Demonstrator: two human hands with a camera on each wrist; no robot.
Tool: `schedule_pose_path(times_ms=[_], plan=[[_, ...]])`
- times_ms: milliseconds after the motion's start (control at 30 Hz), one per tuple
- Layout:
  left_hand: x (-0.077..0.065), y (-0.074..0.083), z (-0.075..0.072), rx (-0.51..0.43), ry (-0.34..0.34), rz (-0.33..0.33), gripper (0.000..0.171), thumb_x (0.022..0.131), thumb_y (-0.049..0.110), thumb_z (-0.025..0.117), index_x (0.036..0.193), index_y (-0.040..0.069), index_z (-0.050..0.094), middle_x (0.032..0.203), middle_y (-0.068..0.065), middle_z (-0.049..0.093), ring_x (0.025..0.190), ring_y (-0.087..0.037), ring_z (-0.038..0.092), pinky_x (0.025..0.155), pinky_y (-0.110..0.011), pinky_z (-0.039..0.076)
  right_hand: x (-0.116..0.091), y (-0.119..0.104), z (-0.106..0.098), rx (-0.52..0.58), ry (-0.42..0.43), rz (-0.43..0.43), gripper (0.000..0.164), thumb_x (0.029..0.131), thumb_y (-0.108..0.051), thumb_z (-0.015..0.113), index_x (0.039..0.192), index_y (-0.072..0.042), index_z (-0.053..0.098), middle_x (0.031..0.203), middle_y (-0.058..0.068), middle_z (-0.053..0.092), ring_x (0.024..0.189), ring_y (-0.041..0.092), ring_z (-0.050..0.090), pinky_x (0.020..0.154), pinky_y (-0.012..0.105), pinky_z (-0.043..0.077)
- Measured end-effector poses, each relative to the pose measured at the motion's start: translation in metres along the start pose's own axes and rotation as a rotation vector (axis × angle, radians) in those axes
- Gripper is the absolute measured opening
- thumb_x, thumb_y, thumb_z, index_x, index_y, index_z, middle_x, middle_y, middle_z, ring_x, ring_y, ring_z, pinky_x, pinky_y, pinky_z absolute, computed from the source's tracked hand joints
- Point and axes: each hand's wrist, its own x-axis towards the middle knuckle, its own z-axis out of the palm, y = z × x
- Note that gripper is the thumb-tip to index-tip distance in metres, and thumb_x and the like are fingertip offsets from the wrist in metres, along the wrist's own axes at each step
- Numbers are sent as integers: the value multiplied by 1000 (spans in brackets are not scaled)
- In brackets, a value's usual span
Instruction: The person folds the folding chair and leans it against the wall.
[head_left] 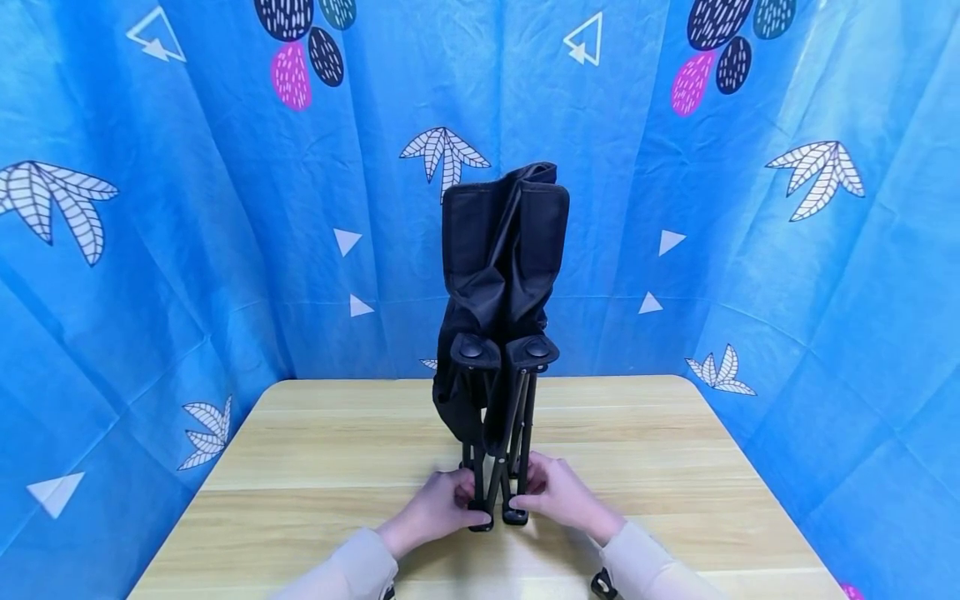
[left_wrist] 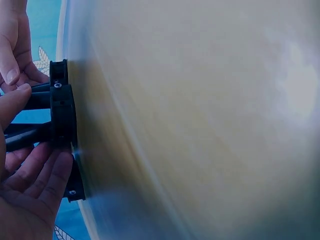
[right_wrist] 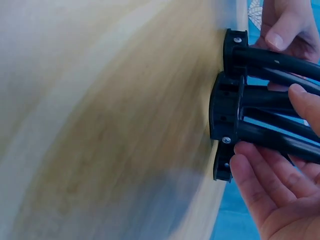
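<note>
A black folding camp chair stands folded upright on the wooden table, its fabric seat and back bunched above the thin tube legs. Near the bottom of the legs on the left side, my left hand holds them between thumb and fingers. My right hand grips the legs on the right side in the same way. The left wrist view shows a black plastic foot with the left fingers under it. In the right wrist view, another foot lies close to the right fingertips.
The pale wooden table has rounded far corners. Behind it and along both sides hangs a blue curtain printed with leaves and triangles. The chair top overlaps the back curtain in the head view.
</note>
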Motion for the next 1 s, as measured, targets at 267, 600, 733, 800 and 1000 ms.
schedule_pose_path(times_ms=[267, 600, 733, 800, 1000], plan=[[0, 1, 2, 8, 11, -9, 31, 84, 21, 95, 98, 7, 72, 91, -7, 78, 78, 4, 64, 74, -21, 58, -2, 0, 6, 32, 7, 4, 37, 88, -9, 89, 117, -6, 67, 92, 8, 79, 78, 8, 72, 71, 24, 61], [-3, -4, 1, -2, 3, -3, 31, 82, 20, 96, 98, 5, 73, 93, -7, 78, 81, -5, 70, 77, -22, 60, -6, 0, 3, -17, 1, 23, 34, 88, -10, 89, 115, -4, 70, 94, 9, 80, 81, 9, 71, 75, 24, 60], [-6, -7, -2, 11, -2, 10, 31, 82, 20, 95, 100, 5, 75, 95, -6, 79, 85, -9, 72, 79, -23, 61, -8, 1, 0, -49, -6, 49, 28, 87, -13, 90, 106, -4, 71, 95, 9, 78, 83, 10, 71, 77, 23, 59], [-7, -8, -4, 22, -4, 13, 31, 82, 20, 96, 101, 6, 75, 95, -5, 79, 85, -8, 72, 79, -24, 61, -10, 2, -2, -58, -6, 58, 27, 86, -14, 90, 104, -5, 72, 96, 10, 78, 83, 10, 70, 77, 23, 60], [-13, -7, -9, 77, -27, -4, 33, 80, 25, 96, 100, 10, 76, 94, 1, 77, 84, -8, 70, 80, -25, 60, -14, 5, -3, -74, -10, 89, 27, 86, -12, 91, 102, -2, 72, 97, 12, 77, 83, 8, 68, 78, 21, 59]])
